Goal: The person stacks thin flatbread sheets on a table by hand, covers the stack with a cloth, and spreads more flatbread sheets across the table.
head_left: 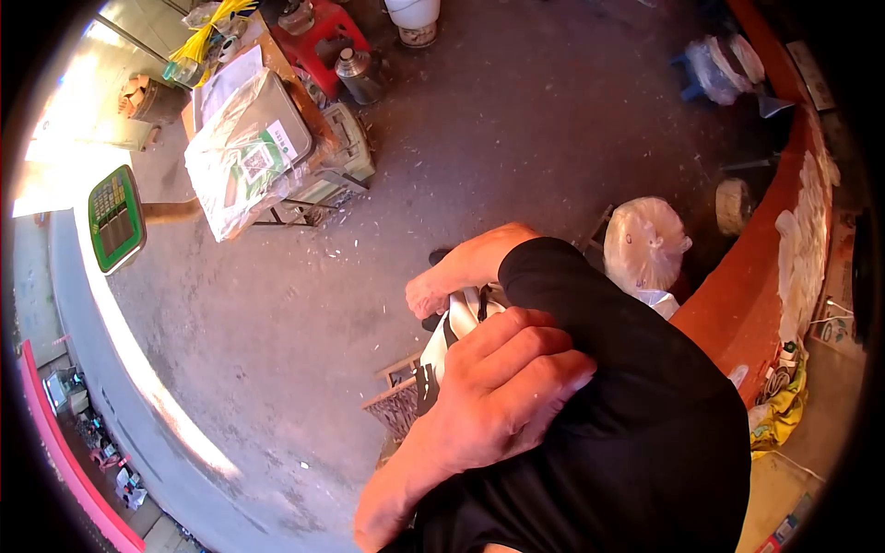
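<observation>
My left hand is in front of my body, close to the short black sleeve of my right arm. Its fingers are curled under, and the fingertips are out of sight, so whatever they may hold does not show. Farther out, my right hand hangs low beside the light and black cloth over my legs. Its fingers are bunched and mostly hidden. Under my legs part of a low wooden seat with a woven panel shows.
A table at the upper left bears a plastic-wrapped scale with a green display. A metal flask stands beside a red stool. At right are a tied plastic bag and an orange-brown curved edge. Small white bits litter the floor.
</observation>
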Demonstrator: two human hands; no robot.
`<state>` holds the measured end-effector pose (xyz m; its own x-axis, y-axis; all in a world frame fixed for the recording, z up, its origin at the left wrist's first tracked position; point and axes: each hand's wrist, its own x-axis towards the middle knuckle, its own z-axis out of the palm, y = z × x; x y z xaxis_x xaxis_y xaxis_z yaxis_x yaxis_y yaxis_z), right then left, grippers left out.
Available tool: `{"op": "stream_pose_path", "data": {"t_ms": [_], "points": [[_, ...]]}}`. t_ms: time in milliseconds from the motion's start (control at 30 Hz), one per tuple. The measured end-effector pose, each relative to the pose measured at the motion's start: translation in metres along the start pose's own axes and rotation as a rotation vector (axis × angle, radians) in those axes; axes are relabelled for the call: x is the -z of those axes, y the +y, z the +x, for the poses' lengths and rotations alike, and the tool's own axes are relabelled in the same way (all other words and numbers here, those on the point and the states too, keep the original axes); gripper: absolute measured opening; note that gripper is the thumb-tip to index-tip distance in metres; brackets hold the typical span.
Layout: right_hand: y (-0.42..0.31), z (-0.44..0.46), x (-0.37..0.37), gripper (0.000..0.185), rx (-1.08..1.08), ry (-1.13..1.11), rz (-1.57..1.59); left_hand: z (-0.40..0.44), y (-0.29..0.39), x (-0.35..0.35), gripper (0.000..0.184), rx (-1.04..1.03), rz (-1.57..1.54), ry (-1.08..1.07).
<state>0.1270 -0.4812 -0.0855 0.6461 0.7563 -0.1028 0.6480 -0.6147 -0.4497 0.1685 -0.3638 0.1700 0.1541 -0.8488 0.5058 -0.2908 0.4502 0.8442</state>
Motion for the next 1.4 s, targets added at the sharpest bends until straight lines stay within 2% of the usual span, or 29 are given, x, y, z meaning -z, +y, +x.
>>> {"op": "stream_pose_path", "data": {"t_ms": [133, 367, 467, 600, 633, 667, 700, 767, 833, 867, 933, 1000, 1033, 1067, 1100, 1133, 1200, 1233, 1300, 1333, 1367, 1400], "points": [[-0.001, -0.001, -0.002, 0.042, -0.018, 0.007, 0.012, -0.018, 0.007, 0.012, 0.023, 0.018, 0.031, 0.053], [-0.006, 0.000, -0.004, 0.039, -0.023, 0.005, 0.013, -0.010, 0.007, 0.011, 0.019, 0.032, -0.042, -0.058], [-0.006, -0.005, -0.005, 0.037, -0.047, -0.050, -0.013, 0.021, 0.020, 0.019, 0.037, 0.061, -0.323, -0.038], [-0.021, -0.012, -0.007, 0.036, -0.091, -0.124, 0.002, 0.053, 0.026, 0.001, 0.065, -0.167, -0.570, -0.525], [-0.020, -0.014, -0.009, 0.035, -0.094, -0.130, -0.012, 0.049, 0.002, -0.003, 0.067, -0.119, -0.421, -0.529], [-0.019, -0.014, -0.011, 0.035, -0.094, -0.130, -0.007, 0.049, -0.019, 0.007, 0.065, 0.174, -0.300, -0.546], [-0.017, -0.017, -0.008, 0.034, -0.099, -0.129, -0.018, 0.032, -0.042, 0.008, 0.059, 0.339, 0.189, -0.548], [-0.018, -0.021, -0.009, 0.034, -0.127, -0.140, -0.015, 0.029, -0.037, 0.014, 0.055, 0.187, 0.766, -0.446], [-0.023, -0.023, -0.009, 0.033, -0.136, -0.122, -0.017, 0.056, 0.001, 0.018, 0.066, 0.197, -0.092, -0.301], [-0.026, -0.024, -0.012, 0.032, -0.141, -0.126, -0.005, 0.072, 0.010, 0.010, 0.067, -0.097, -0.303, -0.345], [-0.031, -0.023, -0.014, 0.032, -0.139, -0.133, 0.012, 0.069, 0.028, -0.014, 0.059, -0.148, -0.438, -0.536], [-0.025, -0.018, -0.018, 0.031, -0.127, -0.146, 0.009, 0.056, -0.007, -0.014, 0.051, 0.059, -0.201, -0.563], [-0.018, -0.016, -0.016, 0.030, -0.133, -0.151, -0.008, 0.036, -0.042, -0.002, 0.048, 0.295, -0.034, -0.530], [-0.012, -0.011, -0.017, 0.030, -0.145, -0.162, -0.010, 0.016, -0.057, 0.013, 0.051, 0.615, 0.356, -0.505], [-0.005, -0.005, -0.020, 0.030, -0.158, -0.181, -0.006, -0.021, -0.079, 0.034, 0.056, 0.283, 1.106, -0.495], [0.004, 0.002, -0.020, 0.029, -0.171, -0.203, -0.008, -0.048, -0.093, 0.056, 0.056, 0.227, 1.101, -0.477], [0.023, 0.012, -0.026, 0.028, -0.215, -0.251, 0.002, -0.100, -0.087, 0.085, 0.053, 0.459, 0.704, -0.383], [0.028, 0.008, -0.026, 0.028, -0.241, -0.275, 0.006, -0.143, -0.096, 0.094, 0.055, 0.525, 0.733, -0.368], [0.024, -0.015, -0.026, 0.027, -0.313, -0.234, 0.010, -0.202, -0.087, 0.104, 0.062, 0.747, 0.804, -0.535], [0.020, -0.030, -0.027, 0.027, -0.344, -0.166, 0.006, -0.236, -0.081, 0.105, 0.074, 1.051, 0.745, -0.707], [0.007, -0.051, -0.026, 0.028, -0.348, -0.064, 0.002, -0.247, -0.079, 0.095, 0.074, 1.139, 0.643, -0.737], [-0.007, -0.072, -0.026, 0.030, -0.350, 0.038, -0.001, -0.249, -0.076, 0.082, 0.074, 1.140, 0.574, -0.708]]}}
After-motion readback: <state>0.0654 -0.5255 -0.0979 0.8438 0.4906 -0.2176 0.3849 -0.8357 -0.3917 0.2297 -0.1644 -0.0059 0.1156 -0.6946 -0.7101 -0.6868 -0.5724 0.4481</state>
